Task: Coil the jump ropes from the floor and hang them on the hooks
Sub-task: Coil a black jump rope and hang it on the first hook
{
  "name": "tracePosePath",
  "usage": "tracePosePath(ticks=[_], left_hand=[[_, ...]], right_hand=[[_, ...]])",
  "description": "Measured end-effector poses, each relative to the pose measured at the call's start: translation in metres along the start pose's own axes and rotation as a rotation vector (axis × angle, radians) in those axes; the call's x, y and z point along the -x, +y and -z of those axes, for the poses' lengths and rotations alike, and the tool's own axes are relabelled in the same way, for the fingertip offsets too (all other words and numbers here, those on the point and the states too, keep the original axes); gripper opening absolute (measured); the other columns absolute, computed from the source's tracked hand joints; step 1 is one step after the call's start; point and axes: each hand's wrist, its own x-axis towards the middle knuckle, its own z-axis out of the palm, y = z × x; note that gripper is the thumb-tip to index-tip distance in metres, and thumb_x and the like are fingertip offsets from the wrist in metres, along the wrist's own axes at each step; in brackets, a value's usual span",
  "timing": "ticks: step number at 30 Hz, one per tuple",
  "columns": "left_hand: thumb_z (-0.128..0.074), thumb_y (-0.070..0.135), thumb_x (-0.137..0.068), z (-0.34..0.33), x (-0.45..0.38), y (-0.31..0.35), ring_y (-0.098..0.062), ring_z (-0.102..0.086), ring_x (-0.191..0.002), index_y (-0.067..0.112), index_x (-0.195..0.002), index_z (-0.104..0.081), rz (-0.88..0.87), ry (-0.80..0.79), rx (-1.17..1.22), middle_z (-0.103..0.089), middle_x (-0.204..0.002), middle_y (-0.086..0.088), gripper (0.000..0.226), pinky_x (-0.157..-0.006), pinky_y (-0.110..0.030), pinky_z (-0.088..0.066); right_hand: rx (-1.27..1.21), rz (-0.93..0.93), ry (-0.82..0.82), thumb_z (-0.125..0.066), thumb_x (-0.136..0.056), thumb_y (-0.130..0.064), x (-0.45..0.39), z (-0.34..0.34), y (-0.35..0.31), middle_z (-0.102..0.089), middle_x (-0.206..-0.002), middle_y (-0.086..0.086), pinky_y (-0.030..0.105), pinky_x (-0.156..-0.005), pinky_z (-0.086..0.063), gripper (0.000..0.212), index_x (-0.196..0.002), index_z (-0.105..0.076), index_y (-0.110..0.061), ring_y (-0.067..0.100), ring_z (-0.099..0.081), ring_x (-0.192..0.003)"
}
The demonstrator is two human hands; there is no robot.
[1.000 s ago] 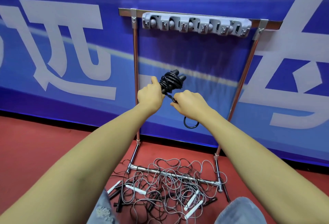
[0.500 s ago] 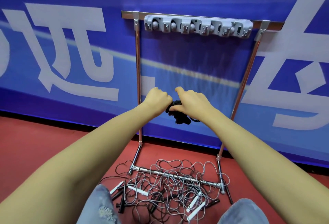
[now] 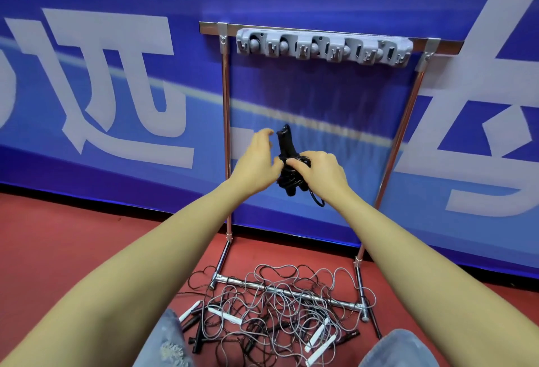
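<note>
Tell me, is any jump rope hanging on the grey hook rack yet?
No: the grey hook rack carries nothing, and the black coiled rope is held in the right hand below it.

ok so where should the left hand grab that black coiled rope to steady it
Best guess: the black handle standing upright above the coiled black rope. It sticks up bare, while the right hand already grips the bundle's right side. The left hand is open just to its left, so closing in from the left looks simplest.
</note>
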Motion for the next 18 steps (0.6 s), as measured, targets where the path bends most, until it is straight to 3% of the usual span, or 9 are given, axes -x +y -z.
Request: tracePosePath(ticks=[2, 4, 7, 11, 15, 18], left_hand=[[-0.053, 0.015, -0.088, -0.004, 0.007, 0.003, -0.017, -0.055, -0.091, 0.014, -0.140, -0.030, 0.011, -0.162, 0.109, -0.041, -0.129, -0.006, 0.057, -0.078, -0.032, -0.049], [-0.055, 0.021, -0.086, -0.006, 0.010, 0.005, -0.019, -0.059, -0.091, 0.019, -0.139, -0.030, -0.022, -0.203, 0.089, -0.042, -0.125, -0.005, 0.059, -0.080, -0.038, -0.053], [-0.060, 0.027, -0.083, -0.010, 0.007, 0.002, -0.021, -0.064, -0.084, 0.022, -0.141, -0.022, -0.021, -0.233, -0.022, -0.042, -0.121, -0.005, 0.070, -0.073, -0.040, -0.054], [-0.066, 0.024, -0.079, -0.015, 0.006, -0.001, -0.031, -0.048, -0.103, 0.020, -0.147, -0.013, -0.023, -0.225, -0.276, -0.037, -0.128, -0.008, 0.087, -0.071, -0.039, -0.046], [-0.059, 0.013, -0.076, -0.013, 0.003, 0.008, -0.029, -0.034, -0.099, 0.023, -0.131, -0.032, 0.062, -0.141, -0.435, -0.040, -0.120, -0.003, 0.062, -0.078, -0.044, -0.039], [-0.058, 0.013, -0.074, -0.010, 0.000, 0.007, -0.028, -0.035, -0.091, 0.019, -0.117, -0.038, 0.022, -0.103, -0.448, -0.043, -0.106, -0.004, 0.048, -0.071, -0.038, -0.037]], right_hand=[[-0.206, -0.062, -0.004, -0.054, -0.093, -0.043, -0.003, 0.000, -0.001, -0.053, -0.055, 0.001, 0.031, -0.055, -0.034, 0.042, -0.072, -0.062, -0.008, 0.016, -0.048, -0.055], [-0.355, -0.104, -0.014, -0.055, -0.092, -0.039, -0.004, 0.001, -0.002, -0.048, -0.055, 0.007, 0.031, -0.056, -0.031, 0.047, -0.063, -0.052, -0.003, 0.017, -0.040, -0.050], [-0.472, -0.139, -0.074, -0.056, -0.093, -0.038, -0.002, 0.003, -0.002, -0.048, -0.054, 0.004, 0.027, -0.051, -0.030, 0.049, -0.054, -0.044, -0.010, 0.013, -0.036, -0.047], [-0.503, -0.099, -0.206, -0.055, -0.094, -0.039, 0.002, 0.004, 0.002, -0.045, -0.052, -0.002, 0.027, -0.053, -0.027, 0.048, -0.056, -0.041, -0.013, 0.014, -0.030, -0.048], [-0.476, -0.046, -0.285, -0.050, -0.096, -0.038, 0.006, 0.001, 0.003, -0.046, -0.057, -0.001, 0.026, -0.054, -0.028, 0.044, -0.062, -0.042, -0.012, 0.011, -0.029, -0.049], [-0.451, 0.007, -0.305, -0.052, -0.096, -0.033, 0.008, -0.001, 0.006, -0.046, -0.058, -0.002, 0.026, -0.054, -0.028, 0.038, -0.066, -0.043, -0.011, 0.010, -0.030, -0.048]])
